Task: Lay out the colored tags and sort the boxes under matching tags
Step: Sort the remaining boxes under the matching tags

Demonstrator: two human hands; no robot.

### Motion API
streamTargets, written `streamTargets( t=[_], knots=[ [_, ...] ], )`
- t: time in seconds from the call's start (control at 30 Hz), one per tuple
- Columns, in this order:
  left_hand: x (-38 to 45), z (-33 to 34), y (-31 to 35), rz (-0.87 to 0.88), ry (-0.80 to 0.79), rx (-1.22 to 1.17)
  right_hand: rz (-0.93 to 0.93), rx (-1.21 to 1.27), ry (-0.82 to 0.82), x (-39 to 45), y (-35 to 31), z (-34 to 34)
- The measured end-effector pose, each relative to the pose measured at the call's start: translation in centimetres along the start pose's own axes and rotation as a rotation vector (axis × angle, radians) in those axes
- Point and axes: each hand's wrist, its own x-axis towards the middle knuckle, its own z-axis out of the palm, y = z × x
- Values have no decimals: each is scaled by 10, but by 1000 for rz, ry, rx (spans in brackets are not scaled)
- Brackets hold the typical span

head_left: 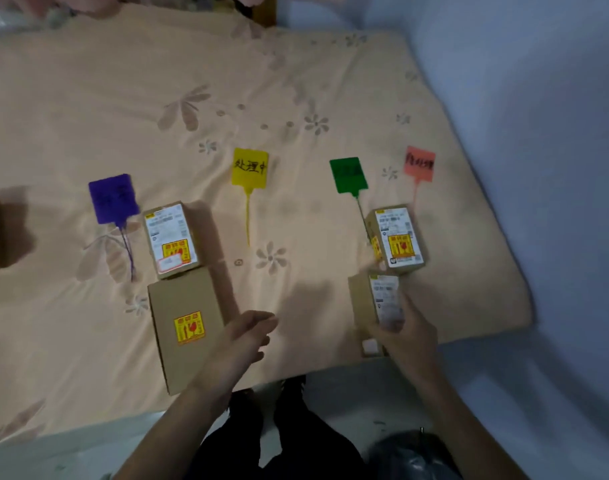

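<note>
Bed (88, 98) with peach floral cover: four tags in a row across mid-frame, left to right purple tag (113, 198), yellow tag (250, 167), green tag (348, 175), pink tag (419, 163). Labelled small box (170, 239) just right of the purple tag, large plain box (187, 332) touching its near edge; another labelled box (397, 239) lies below the green and pink tags. Right hand (405, 332) grasps a fourth box (375, 308) at lower right; left hand (242, 337) hangs loosely curled, holding nothing, beside the large box.

**One head camera, looking steeply down**

A single wide-angle view from the person's head faces forward and down across the bed (226, 81), close enough that both forearms enter from the bottom edge. Straight lines bow toward the frame's margins.
</note>
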Motion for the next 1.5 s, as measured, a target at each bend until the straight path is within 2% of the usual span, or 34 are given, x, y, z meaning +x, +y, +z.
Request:
streamTargets(
  t=[0.13,0.2,0.37,0.43,0.57,0.6,0.73,0.8,0.93,1.03,1.17,1.23,1.27,1.33,1.43,1.5],
  knots=[
    [2,7,-12,-48,22,24,48,-371,79,27,50,-4],
    [1,5,-14,-68,32,22,63,-459,117,34,53,-2],
    [-7,-14,-8,-60,94,-25,52,-498,124,39,27,5],
    [-14,-31,-5,-49,127,-63,13,-461,204,33,12,7],
    [-27,-81,-5,-3,208,-64,-216,-336,387,19,-32,25],
    [-31,-97,-7,16,235,-74,-260,-291,387,13,-49,36],
    [-43,-171,-22,85,362,-120,-441,-129,152,-20,-130,104],
    [-49,-214,-35,107,427,-199,-470,-22,-40,-39,-168,152],
    [-63,-313,-78,128,544,-364,-513,-10,-372,-98,-238,273],
    [-70,-391,-115,129,640,-445,-477,-25,-566,-151,-273,370],
    [-81,-496,-154,237,959,-465,-332,25,-736,-213,-308,480],
    [-77,-540,-168,215,1068,-534,-253,44,-762,-232,-327,524],
    [-69,-557,-175,187,1066,-576,-229,73,-755,-238,-335,544],
    [-46,-578,-188,86,960,-647,-186,175,-749,-245,-348,580],
    [-15,-589,-197,-75,682,-687,-79,281,-813,-253,-363,615],
    [-4,-587,-196,-104,529,-713,-22,278,-822,-257,-367,629]
  ],
)
